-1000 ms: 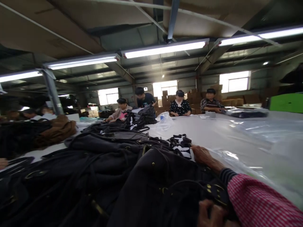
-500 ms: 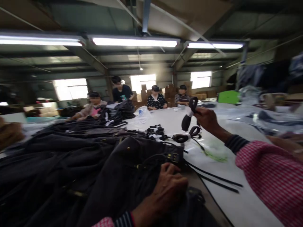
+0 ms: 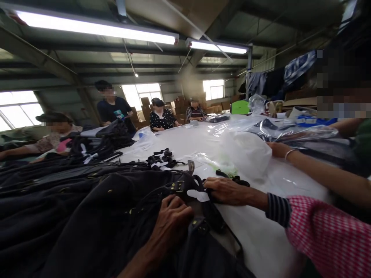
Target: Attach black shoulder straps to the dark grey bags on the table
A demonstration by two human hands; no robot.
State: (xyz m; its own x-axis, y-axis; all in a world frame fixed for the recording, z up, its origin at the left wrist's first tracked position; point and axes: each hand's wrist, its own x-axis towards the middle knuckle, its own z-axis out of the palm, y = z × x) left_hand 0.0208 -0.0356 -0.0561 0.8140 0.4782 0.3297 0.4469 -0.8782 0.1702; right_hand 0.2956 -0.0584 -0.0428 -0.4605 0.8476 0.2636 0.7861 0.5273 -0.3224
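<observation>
One strap [image 3: 212,213], black, bundled with white tie [image 3: 198,195], grasped in right hand [image 3: 224,190]; left hand [image 3: 174,214], at its eight o'clock, curled on dark cloth [image 3: 89,208], grip unclear.

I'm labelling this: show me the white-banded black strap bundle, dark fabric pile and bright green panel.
White-banded black strap bundle [image 3: 213,214], head view: lower strap portion.
Dark fabric pile [image 3: 84,208], head view: cloth surface.
Bright green panel [image 3: 240,107], head view: flat middle.

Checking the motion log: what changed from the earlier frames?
The right hand, which was holding a white-banded strap bundle up in the air, has lowered it beside the dark fabric, still gripped. The view swung right. The left hand stays on the fabric.
</observation>
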